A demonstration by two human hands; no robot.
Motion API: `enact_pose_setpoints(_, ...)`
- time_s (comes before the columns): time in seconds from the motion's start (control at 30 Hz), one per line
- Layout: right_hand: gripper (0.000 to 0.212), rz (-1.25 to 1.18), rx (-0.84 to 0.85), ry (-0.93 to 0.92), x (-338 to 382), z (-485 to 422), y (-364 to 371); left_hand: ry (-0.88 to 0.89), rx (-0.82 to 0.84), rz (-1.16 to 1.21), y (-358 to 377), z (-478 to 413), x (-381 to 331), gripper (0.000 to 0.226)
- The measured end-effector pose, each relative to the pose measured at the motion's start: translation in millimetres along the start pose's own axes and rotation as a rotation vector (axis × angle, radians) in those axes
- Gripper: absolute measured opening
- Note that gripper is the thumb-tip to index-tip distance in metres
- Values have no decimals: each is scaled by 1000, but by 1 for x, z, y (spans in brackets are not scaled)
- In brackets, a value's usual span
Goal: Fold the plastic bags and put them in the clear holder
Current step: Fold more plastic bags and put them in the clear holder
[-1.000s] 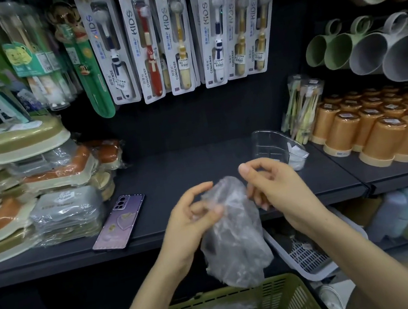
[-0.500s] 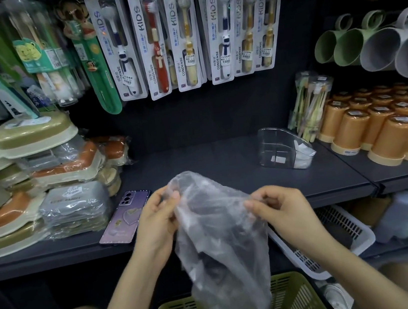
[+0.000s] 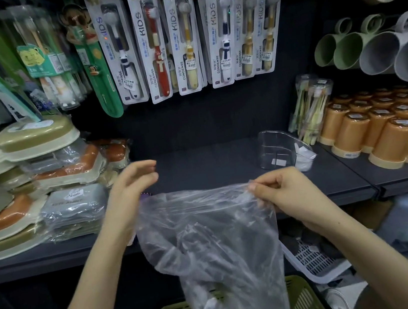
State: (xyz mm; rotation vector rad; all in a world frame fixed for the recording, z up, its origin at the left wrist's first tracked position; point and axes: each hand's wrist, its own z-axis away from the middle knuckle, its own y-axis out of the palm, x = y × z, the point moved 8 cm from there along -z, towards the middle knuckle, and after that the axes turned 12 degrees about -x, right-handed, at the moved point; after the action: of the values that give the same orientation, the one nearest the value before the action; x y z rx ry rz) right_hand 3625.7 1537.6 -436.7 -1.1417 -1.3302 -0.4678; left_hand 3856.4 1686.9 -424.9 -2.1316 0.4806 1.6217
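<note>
Pinching the plastic bag [image 3: 208, 232] rim is the right hand [image 3: 281, 193], left hand [image 3: 129, 191] slack-fingered beside it

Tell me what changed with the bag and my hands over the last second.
The plastic bag went from bunched between the hands to pulled out wide along its top edge. The right hand moved right and pinches that edge. The left hand moved left and opened its fingers. The clear holder stayed on the shelf, and the green basket stayed below.
</note>
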Motion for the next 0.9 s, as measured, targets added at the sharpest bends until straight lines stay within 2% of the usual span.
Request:
enact_pose_setpoints(0.07, 16, -63, -103, 38, 1, -6, -7, 313, -218, -270, -4, 8, -32, 30)
enact_pose_setpoints(0.1, 13, -85, -144, 41, 4, -8, -8, 459, -229, -369, 6, 19, -47, 31)
enact_pose_setpoints(0.13, 13, -97, -183, 29, 7, -10, -10, 541, -167, -416, 23, 33, -57, 38)
enact_pose_setpoints(0.17, 13, -104, -214, 9, 11, -10, -10, 539, -55, -438, 43, 45, -60, 49)
enact_pose_setpoints(0.23, 13, -137, -205, -28, 20, -9, -6, 418, 164, -488, 79, 66, -53, 79)
enact_pose_setpoints(0.3, 8, -221, -68, -33, 30, -3, 7, 248, 305, -419, 101, 75, -33, 99)
enact_pose_setpoints(0.37, 14, -285, 121, -43, 38, 6, 21, 139, 355, -200, 106, 75, -22, 90)
enact_pose_setpoints(0.43, 23, -326, 180, -73, 40, 10, 21, 123, 362, 4, 104, 70, -15, 61)
enact_pose_setpoints(0.53, 21, -369, 4, -90, 30, 6, -2, 81, 275, 179, 92, 61, -5, 31)
enact_pose_setpoints(0.63, 9, -171, -142, -166, 16, 11, -14, -33, 138, 289, 78, 52, 5, 28)
enact_pose_setpoints(0.77, 44, -1, -157, -310, 9, 33, -4, -88, 38, 332, 69, 46, 12, 24)
enact_pose_setpoints(0.9, 41, 212, -200, -523, 12, 41, 11, -99, -39, 345, 64, 42, 15, 14)
